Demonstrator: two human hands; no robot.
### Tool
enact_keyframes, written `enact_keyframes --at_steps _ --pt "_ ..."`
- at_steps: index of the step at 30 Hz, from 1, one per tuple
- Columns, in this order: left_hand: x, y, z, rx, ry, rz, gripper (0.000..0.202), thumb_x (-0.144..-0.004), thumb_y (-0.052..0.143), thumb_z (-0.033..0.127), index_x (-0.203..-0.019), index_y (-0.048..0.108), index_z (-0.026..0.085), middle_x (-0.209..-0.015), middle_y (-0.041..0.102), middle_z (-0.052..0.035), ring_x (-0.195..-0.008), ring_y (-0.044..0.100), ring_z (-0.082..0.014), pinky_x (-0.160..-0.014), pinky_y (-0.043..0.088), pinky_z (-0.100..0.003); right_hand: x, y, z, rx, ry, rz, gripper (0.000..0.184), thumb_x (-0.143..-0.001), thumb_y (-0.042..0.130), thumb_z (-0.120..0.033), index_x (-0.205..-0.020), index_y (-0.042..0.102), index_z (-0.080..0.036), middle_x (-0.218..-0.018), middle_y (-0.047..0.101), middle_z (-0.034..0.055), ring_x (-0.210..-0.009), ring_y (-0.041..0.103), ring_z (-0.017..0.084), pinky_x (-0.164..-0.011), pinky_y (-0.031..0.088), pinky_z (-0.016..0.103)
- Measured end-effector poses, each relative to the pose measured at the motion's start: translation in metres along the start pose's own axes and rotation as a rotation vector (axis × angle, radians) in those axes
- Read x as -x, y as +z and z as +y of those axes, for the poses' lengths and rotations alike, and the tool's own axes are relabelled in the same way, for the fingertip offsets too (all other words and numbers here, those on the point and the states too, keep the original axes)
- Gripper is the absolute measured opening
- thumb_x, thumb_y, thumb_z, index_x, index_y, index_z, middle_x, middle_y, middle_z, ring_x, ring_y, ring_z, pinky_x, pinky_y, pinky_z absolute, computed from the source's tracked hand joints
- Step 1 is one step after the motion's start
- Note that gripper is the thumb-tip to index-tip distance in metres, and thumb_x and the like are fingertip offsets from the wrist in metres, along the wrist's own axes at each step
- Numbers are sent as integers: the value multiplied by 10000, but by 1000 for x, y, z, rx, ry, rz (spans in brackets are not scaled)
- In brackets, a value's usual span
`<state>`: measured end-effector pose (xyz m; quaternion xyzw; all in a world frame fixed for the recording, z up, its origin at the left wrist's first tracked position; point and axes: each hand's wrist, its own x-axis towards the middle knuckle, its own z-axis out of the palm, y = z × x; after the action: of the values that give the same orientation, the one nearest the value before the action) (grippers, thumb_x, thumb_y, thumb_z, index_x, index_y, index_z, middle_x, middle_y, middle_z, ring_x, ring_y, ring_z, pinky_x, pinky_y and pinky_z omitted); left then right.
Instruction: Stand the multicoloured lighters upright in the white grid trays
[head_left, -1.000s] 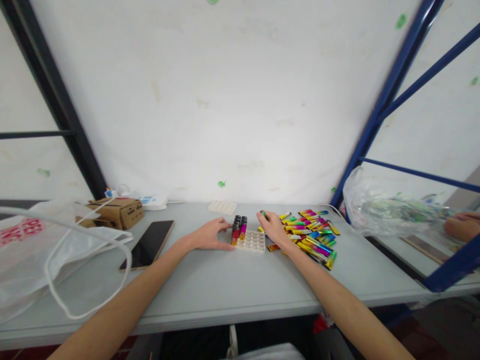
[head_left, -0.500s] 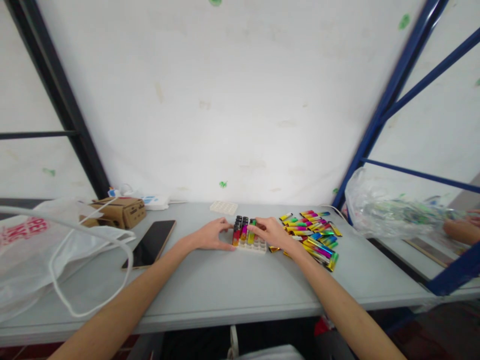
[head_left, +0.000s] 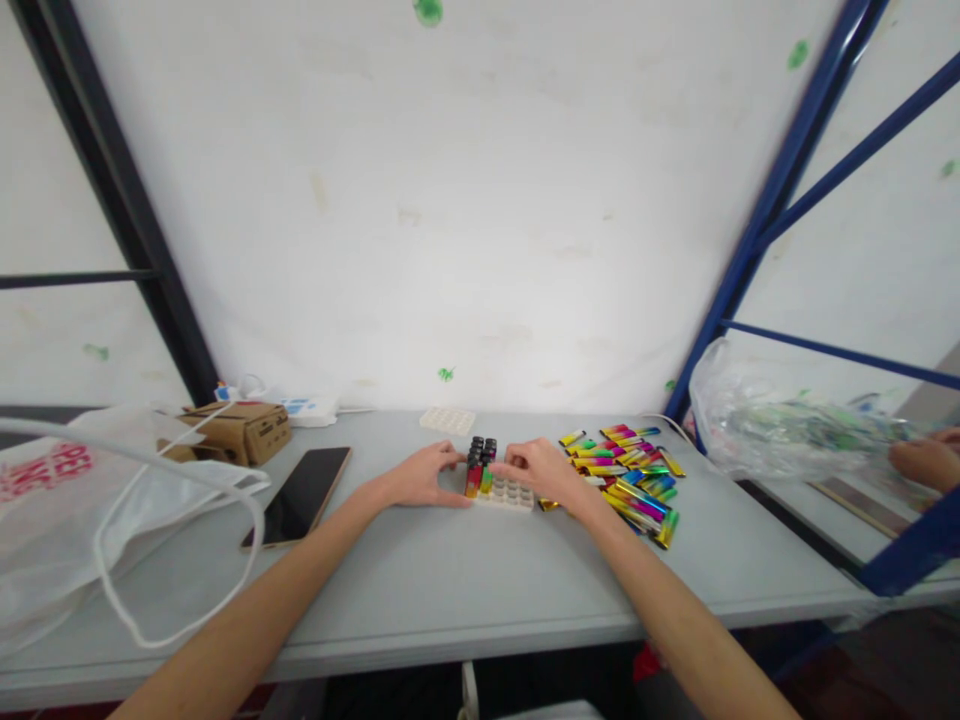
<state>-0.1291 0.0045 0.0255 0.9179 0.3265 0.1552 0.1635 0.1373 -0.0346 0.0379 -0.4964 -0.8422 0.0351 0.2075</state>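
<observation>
A white grid tray (head_left: 510, 497) with round holes lies on the table before me. Upright lighters with black tops (head_left: 475, 468) fill its left part. My left hand (head_left: 429, 476) is curved around the tray's left end, thumb at the front corner and fingers behind the lighters. Over the tray, my right hand (head_left: 538, 470) has thumb and fingertips at a green-and-yellow lighter (head_left: 487, 482), which stands at the front beside a red one; the fingers partly hide it. To the right lies a loose pile of shiny multicoloured lighters (head_left: 622, 470).
A second white grid tray (head_left: 448, 420) lies near the wall. On the left are a black phone (head_left: 304, 495), a cardboard box (head_left: 247, 430), a white plastic bag (head_left: 67, 510) and a white cable. Another person's hand (head_left: 926, 460) is by a clear plastic bag (head_left: 795, 425) at right.
My right hand has brought the green-and-yellow lighter left and down, against the filled part of the tray. My left hand has stayed at the tray's left end.
</observation>
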Motion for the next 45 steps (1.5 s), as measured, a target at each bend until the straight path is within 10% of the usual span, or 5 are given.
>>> enact_keyframes --at_steps 8,14,21,33,45 --pt "0 -3 3 -14 -30 -12 633 -714 725 703 -1061 685 176 -1002 587 -56 -908 573 -240 -815 467 -324 7 -9 65 67 184 -36 358 -938 614 -437 -1066 742 -127 -1057 747 137 -947 673 231 -842 454 287" --pt "-1 -1 -1 -25 -31 24 587 -699 746 651 -1022 676 166 -963 608 -51 -868 587 -238 -779 473 -321 2 2 64 61 211 -123 216 -922 607 -297 -989 742 -142 -972 757 115 -844 675 208 -774 457 279" --pt "-3 6 -4 -50 -54 90 523 -710 750 575 -997 663 147 -961 628 -84 -867 599 -251 -788 480 -345 3 -11 54 -203 235 199 345 -1035 382 -400 -1111 628 -169 -834 695 44 -641 618 157 -709 475 283" --pt "-4 9 -11 -33 -42 93 552 -733 747 586 -1067 668 153 -994 646 -82 -884 606 -254 -804 497 -367 -1 0 52 -577 239 99 497 -963 462 -400 -1409 518 -189 -832 676 17 -537 494 125 -552 425 255" --pt "-4 7 -9 -42 -35 97 517 -736 747 564 -1041 663 156 -971 641 -73 -862 596 -237 -770 481 -339 -7 -3 34 -765 187 284 527 -907 505 -676 -736 582 -184 -663 545 -4 -629 520 150 -600 425 263"
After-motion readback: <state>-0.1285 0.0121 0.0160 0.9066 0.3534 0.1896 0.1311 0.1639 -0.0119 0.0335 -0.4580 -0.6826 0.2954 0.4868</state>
